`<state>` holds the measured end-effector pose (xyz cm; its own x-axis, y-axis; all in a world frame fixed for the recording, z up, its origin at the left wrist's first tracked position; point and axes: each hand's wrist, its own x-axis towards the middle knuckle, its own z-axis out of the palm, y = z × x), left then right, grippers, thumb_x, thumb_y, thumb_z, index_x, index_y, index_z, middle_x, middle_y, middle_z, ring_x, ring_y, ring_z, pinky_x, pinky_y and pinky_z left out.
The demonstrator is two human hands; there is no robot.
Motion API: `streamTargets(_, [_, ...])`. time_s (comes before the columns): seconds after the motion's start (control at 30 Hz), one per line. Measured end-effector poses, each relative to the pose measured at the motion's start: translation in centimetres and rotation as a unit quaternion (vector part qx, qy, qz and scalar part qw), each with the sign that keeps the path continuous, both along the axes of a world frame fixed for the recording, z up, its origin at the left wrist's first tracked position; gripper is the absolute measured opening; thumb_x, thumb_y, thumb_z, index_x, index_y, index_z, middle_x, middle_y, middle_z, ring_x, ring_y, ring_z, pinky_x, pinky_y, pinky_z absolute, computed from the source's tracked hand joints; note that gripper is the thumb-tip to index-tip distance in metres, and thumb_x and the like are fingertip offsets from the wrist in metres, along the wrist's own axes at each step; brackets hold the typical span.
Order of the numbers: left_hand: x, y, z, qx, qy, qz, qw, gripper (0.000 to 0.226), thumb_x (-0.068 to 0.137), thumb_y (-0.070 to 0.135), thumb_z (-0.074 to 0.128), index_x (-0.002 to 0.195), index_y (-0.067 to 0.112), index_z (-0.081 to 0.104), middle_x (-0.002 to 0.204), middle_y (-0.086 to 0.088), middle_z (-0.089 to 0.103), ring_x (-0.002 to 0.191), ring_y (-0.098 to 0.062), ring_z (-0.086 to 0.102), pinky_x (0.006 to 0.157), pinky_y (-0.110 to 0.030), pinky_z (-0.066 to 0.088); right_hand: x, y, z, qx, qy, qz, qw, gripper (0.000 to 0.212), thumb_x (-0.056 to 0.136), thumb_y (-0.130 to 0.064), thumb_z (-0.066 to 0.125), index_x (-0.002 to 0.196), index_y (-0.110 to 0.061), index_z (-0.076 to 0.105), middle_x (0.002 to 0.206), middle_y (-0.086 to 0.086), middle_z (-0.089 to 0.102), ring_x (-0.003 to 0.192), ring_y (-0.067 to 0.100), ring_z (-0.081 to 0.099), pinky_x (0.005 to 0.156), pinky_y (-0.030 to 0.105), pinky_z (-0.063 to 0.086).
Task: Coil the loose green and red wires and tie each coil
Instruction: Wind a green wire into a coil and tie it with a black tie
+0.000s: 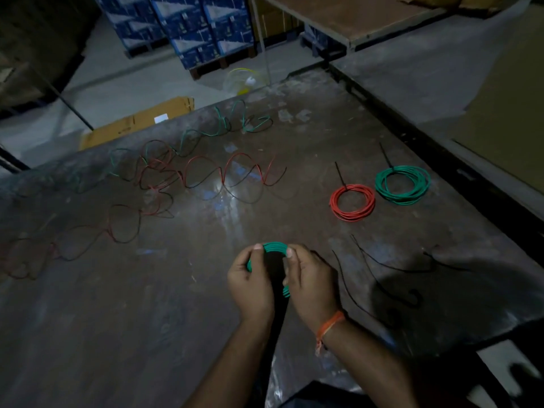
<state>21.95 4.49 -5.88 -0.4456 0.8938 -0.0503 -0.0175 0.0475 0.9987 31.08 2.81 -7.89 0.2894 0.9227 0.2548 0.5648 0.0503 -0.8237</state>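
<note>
A small green wire coil [274, 248] is held upright between both hands above the dark table [176, 290]. My left hand [250, 284] grips its left side, and my right hand [312, 281] grips its right side. A tied red coil [352, 202] and a tied green coil [402, 184], each with a black tie sticking up, lie at the right. Loose red wire [235, 172] and loose green wire [223, 125] sprawl across the far left of the table.
Several loose black ties [379, 278] lie to the right of my hands. A cardboard box [135, 122] sits beyond the table's far edge, with stacked blue cartons [200, 28] behind it. A second table [368, 19] stands at the back right.
</note>
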Motion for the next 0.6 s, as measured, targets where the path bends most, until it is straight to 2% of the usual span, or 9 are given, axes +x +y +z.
streamTargets(0.07, [-0.2,0.3,-0.4,0.001,0.032,-0.025,0.999,0.025,0.091,0.031,0.059,0.083,0.012,0.073,0.075,-0.002,0.071,0.073,-0.016,0.063,0.075,-0.051,0.055,0.7,-0.3,0.1,-0.002,-0.029,0.011,1.0,0.037,0.103,-0.041,0.036,0.105,-0.022,0.067,0.092,-0.001,0.07,0.085,0.02,0.065,0.073,0.033,0.051])
streamTargets(0.13, [0.3,0.0,-0.2,0.014,0.048,-0.056,0.997,0.021,0.094,0.022,0.058,0.083,0.012,0.073,0.075,-0.001,0.07,0.073,-0.012,0.062,0.071,-0.043,0.054,2.0,-0.9,0.6,-0.003,-0.048,0.008,0.999,0.036,0.099,-0.039,0.041,0.107,-0.019,0.07,0.099,0.003,0.066,0.09,0.023,0.062,0.077,0.033,0.05])
streamTargets(0.2, [0.7,-0.2,0.2,0.027,0.045,-0.074,0.996,0.022,0.098,0.011,0.057,0.081,0.012,0.072,0.074,0.003,0.069,0.072,-0.009,0.061,0.068,-0.031,0.051,3.5,-1.8,1.1,-0.008,-0.055,0.003,0.998,0.034,0.093,-0.037,0.045,0.104,-0.018,0.071,0.099,0.004,0.06,0.088,0.024,0.061,0.079,0.034,0.05])
streamTargets(0.27, [0.8,0.0,0.1,0.03,0.048,-0.073,0.996,0.026,0.098,0.008,0.056,0.078,0.015,0.071,0.071,0.008,0.067,0.069,-0.004,0.059,0.066,-0.024,0.049,5.1,-2.7,1.5,-0.023,-0.1,0.001,0.995,0.03,0.089,-0.038,0.046,0.094,-0.017,0.067,0.092,0.005,0.056,0.079,0.028,0.06,0.073,0.037,0.052])
streamTargets(0.33, [0.5,0.2,-0.3,0.035,0.057,-0.078,0.995,0.026,0.097,0.017,0.057,0.074,0.021,0.069,0.068,0.012,0.064,0.068,-0.003,0.056,0.064,-0.025,0.047,6.3,-3.3,2.0,-0.037,-0.159,-0.005,0.987,0.026,0.086,-0.038,0.049,0.086,-0.016,0.063,0.086,0.007,0.055,0.071,0.031,0.058,0.067,0.037,0.051])
streamTargets(0.43, [0.2,0.4,-0.8,0.039,0.057,-0.091,0.993,0.028,0.094,0.026,0.052,0.069,0.026,0.064,0.062,0.014,0.056,0.063,-0.006,0.05,0.06,-0.029,0.043,7.2,-4.3,2.5,-0.048,-0.233,-0.019,0.971,0.018,0.078,-0.025,0.074,0.081,-0.011,0.064,0.077,0.011,0.058,0.063,0.032,0.058,0.06,0.035,0.05])
streamTargets(0.5, [0.1,0.4,-1.0,0.04,0.056,-0.098,0.993,0.029,0.095,0.028,0.051,0.068,0.027,0.061,0.06,0.014,0.051,0.061,-0.009,0.045,0.059,-0.032,0.038,7.1,-4.7,3.1,-0.083,-0.285,-0.011,0.955,0.029,0.065,-0.021,0.089,0.073,-0.011,0.064,0.068,0.009,0.06,0.059,0.027,0.06,0.054,0.034,0.053])
streamTargets(0.6, [0.0,0.4,-1.1,0.042,0.057,-0.096,0.993,0.029,0.095,0.026,0.051,0.067,0.025,0.059,0.061,0.012,0.049,0.062,-0.01,0.044,0.06,-0.033,0.039,6.9,-4.7,3.5,-0.128,-0.35,0.01,0.928,0.042,0.046,-0.018,0.098,0.06,-0.016,0.058,0.055,0.0,0.055,0.052,0.018,0.058,0.045,0.027,0.049])
